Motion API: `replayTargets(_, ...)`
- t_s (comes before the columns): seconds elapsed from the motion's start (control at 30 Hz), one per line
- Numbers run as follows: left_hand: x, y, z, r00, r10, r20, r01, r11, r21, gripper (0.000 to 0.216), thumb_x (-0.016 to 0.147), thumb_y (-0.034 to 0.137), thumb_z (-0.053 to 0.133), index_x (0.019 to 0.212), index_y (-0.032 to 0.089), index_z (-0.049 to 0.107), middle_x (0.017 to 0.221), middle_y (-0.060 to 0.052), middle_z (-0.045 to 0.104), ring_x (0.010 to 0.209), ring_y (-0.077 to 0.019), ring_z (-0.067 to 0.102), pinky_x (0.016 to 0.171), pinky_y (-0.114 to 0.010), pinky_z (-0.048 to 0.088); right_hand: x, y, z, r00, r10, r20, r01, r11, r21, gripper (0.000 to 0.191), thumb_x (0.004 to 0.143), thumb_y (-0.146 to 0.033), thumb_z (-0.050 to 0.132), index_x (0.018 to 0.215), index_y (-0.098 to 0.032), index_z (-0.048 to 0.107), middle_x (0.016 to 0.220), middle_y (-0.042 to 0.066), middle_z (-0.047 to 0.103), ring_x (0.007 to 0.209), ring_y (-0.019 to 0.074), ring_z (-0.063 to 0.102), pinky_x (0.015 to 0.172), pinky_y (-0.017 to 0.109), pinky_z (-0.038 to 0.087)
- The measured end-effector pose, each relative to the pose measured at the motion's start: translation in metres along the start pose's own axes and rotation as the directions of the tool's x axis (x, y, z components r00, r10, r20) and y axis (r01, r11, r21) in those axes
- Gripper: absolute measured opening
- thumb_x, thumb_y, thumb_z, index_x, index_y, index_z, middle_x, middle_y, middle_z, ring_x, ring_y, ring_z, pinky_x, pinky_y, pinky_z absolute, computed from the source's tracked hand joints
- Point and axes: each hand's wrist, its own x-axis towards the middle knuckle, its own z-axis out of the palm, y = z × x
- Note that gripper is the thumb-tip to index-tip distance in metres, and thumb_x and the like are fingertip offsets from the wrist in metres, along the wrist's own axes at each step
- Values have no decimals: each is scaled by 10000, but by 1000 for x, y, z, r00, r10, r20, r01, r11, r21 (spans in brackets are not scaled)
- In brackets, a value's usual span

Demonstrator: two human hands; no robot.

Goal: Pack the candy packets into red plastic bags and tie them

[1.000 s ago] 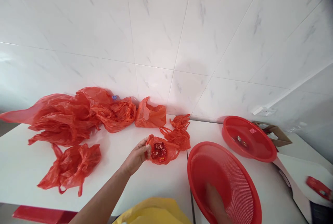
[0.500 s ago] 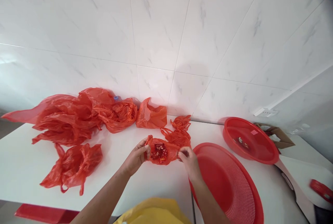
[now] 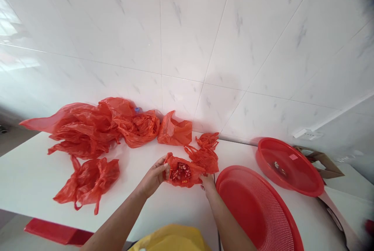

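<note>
An orange-red plastic bag lies spread at its mouth between my hands, low over the white table. Inside it show several small dark-red wrapped packets with white and yellow marks. My left hand grips the bag's left rim, thumb on top. At the bag's right end, my right hand has its fingers closed on the plastic; some fingertips are hidden. Just behind the right hand sit two crumpled red bags, a nearer one and a farther one.
A large red sieve basket stands right of my right hand. Behind it is a red basin with small items inside, beside a cardboard box. More red bags line the wall at left, one bag nearer the front.
My view has turned slightly, shifting the scene. My right hand has moved down and inward at the bag's right end, and the bag's mouth looks a little wider.
</note>
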Motion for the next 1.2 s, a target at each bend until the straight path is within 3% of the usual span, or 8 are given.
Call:
replayTargets(0.13,3,5,-6,999,41,-33,-42,999,-28,477,810,305,673,1266,234,553,663,49,479,584,-83,438,591,-227,349,-15,-43,19,1000,-1,20,1,1000,-15,187,661,-343,683,722,-218,558,622,-42,594,602,136,576,590,268,458)
replayTargets(0.3,4,11,-12,991,96,-89,-99,995,-28,496,803,307,679,1272,221,543,667,50,488,568,-74,445,586,-219,356,-41,-101,44,891,-192,410,203,979,18,137,742,-355,657,779,-227,626,719,-15,658,749,156,623,793,297,474)
replayTargets(0.43,-1,12,-11,990,86,-115,-83,996,35,521,801,329,672,1289,213,529,644,53,481,561,-84,445,575,-228,343,-41,-108,41,956,-205,208,224,972,-75,96,718,-306,642,757,-219,641,658,-28,616,658,141,571,684,268,448)
replayTargets(0.7,-4,22,7,984,133,-122,-83,934,349,412,798,354,655,1177,195,624,630,48,466,580,-106,391,613,-256,346,-44,-120,21,945,-322,62,327,940,-96,120,739,-355,634,732,-236,616,706,-21,631,690,158,550,669,263,423)
replayTargets(0.83,-3,33,21,972,211,-106,-121,830,545,250,801,344,625,990,193,687,703,11,529,643,-141,446,628,-276,358,-43,-119,15,939,-343,24,343,939,3,198,735,-417,661,776,-226,629,1001,41,681,904,205,596,753,285,463)
replayTargets(0.93,-4,40,29,936,344,-74,-174,636,752,156,815,326,581,788,205,676,770,-19,569,697,-170,493,638,-286,365,-39,-109,12,953,-289,92,274,950,149,255,786,-477,617,823,-225,618,738,13,646,721,171,590,702,301,482)
replayTargets(1.07,-8,48,42,896,439,65,-214,298,930,173,845,271,496,735,221,620,842,-13,559,698,-156,513,641,-284,373,-43,-97,17,939,-256,229,233,965,123,244,824,-465,577,814,-222,595,467,-97,367,423,77,330,528,253,419)
replayTargets(1.2,-7,44,63,914,393,102,-237,313,920,99,793,191,506,715,212,563,786,5,557,674,-138,527,633,-270,405,-61,-99,40,895,-142,423,192,978,-77,416,716,-231,642,1126,-246,568,597,-65,530,472,86,398,441,219,312)
